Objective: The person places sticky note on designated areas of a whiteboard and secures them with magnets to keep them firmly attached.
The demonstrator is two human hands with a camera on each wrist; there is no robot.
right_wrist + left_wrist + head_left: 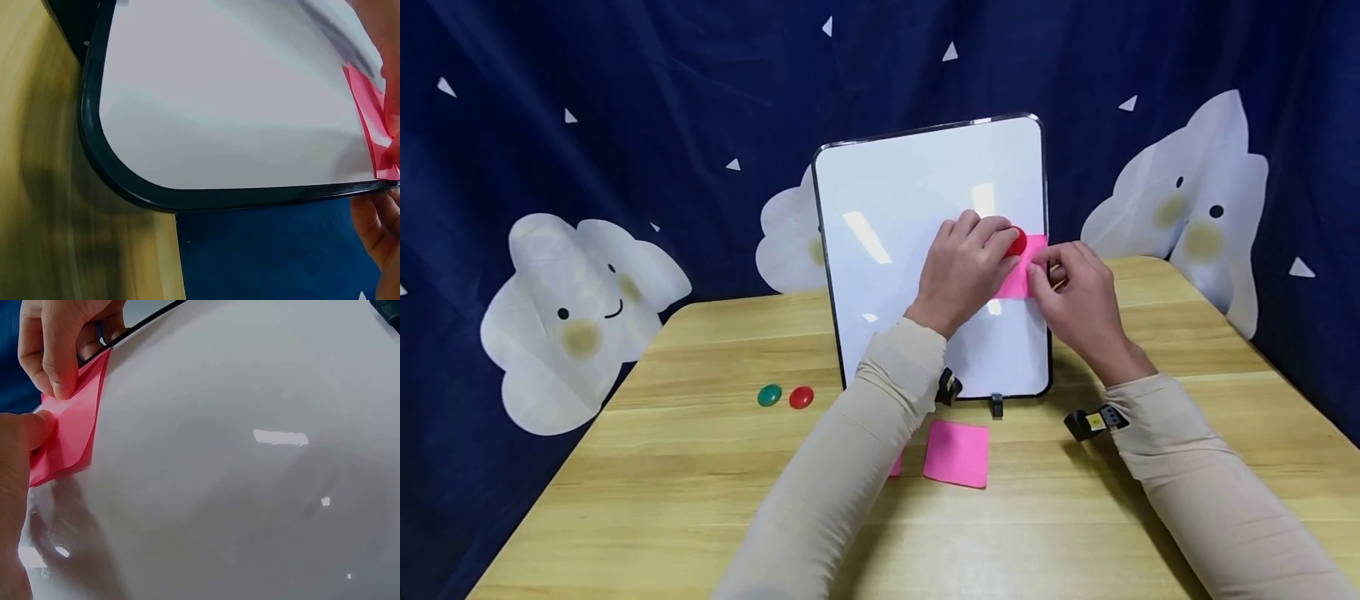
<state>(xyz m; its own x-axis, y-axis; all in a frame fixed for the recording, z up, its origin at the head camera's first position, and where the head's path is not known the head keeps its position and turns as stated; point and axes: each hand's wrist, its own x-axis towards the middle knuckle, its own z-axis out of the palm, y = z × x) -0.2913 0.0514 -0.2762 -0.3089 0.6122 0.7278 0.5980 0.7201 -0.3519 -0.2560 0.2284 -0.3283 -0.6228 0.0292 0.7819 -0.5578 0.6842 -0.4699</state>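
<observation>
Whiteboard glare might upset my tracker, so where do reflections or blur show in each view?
Head view: two bright streaks of glare on the whiteboard, otherwise sharp and evenly lit. Left wrist view: small white glints on the board and a soft shadow below the pink note. Right wrist view: the wooden table is smeared with blur, and the right hand is soft at the edge.

pink note (1024, 271), red magnet (1017, 242), white board (910, 200)
</observation>
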